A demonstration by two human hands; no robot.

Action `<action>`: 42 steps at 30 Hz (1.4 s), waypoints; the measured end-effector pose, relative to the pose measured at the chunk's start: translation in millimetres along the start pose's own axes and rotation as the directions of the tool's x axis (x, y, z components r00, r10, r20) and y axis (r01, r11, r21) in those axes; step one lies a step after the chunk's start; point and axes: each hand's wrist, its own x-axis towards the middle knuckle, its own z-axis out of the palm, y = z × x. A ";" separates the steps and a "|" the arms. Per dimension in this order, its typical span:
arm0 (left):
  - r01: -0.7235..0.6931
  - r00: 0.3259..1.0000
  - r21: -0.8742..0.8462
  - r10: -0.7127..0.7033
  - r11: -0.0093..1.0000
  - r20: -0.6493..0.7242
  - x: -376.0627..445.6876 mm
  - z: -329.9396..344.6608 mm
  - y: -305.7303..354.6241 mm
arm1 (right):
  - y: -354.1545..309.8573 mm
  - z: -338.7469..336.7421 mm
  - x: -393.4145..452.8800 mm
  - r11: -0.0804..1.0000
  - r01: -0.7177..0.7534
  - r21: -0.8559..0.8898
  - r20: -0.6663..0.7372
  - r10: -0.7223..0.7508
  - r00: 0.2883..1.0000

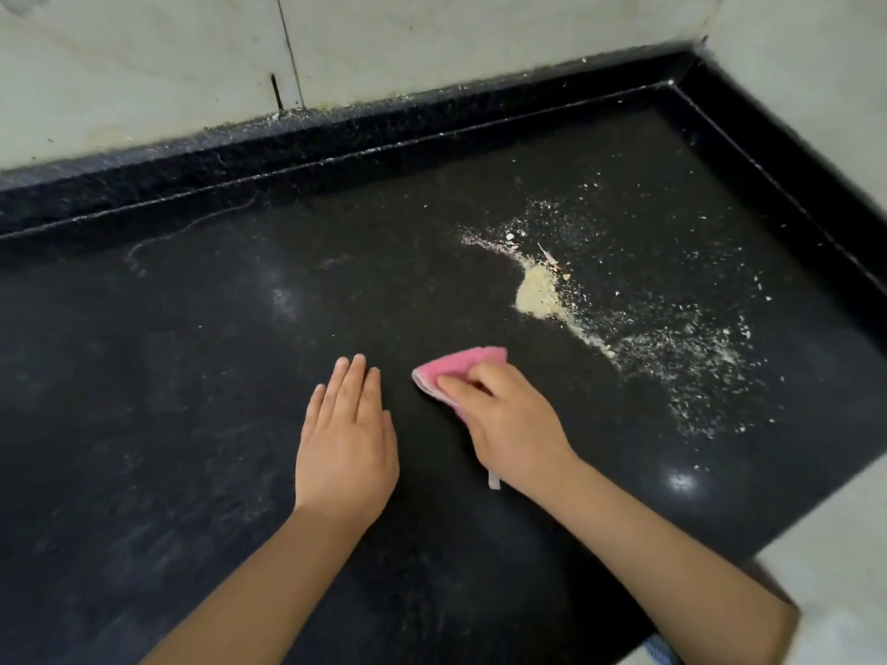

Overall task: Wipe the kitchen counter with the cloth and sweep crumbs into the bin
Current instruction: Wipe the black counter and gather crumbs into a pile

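A pink cloth (461,371) was pressed flat on the black desk (192,376) under the right hand (513,424), whose grip was clenched over it, the fingers curled on top. A white tag (493,481) was seen sticking out below the wrist. The left hand (345,443) was laid palm down just beside the cloth, apart from it, its grip released and nothing held. A small heap of pale crumbs (537,295) was seen beyond the cloth toward the right, with finer bits scattered around it toward the corner. The desk was bordered at the back and right by a raised black rim (432,122) under pale wall tiles (144,64).
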 end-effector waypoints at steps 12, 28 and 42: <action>0.072 0.996 0.069 -0.075 0.995 0.049 -7.0 4.9 12.2 | 55.1 -50.4 -19.8 0.997 0.072 -0.006 -0.005 -0.072 0.997; 0.341 0.940 -0.110 -0.342 0.934 0.014 -54.0 34.4 166.1 | 144.8 -82.5 -51.1 0.977 0.207 0.047 0.006 -0.208 0.978; 0.397 0.918 -0.030 -0.397 0.917 0.015 -51.2 37.5 175.0 | 197.4 -82.4 -102.5 0.865 0.498 0.062 0.184 -0.500 0.846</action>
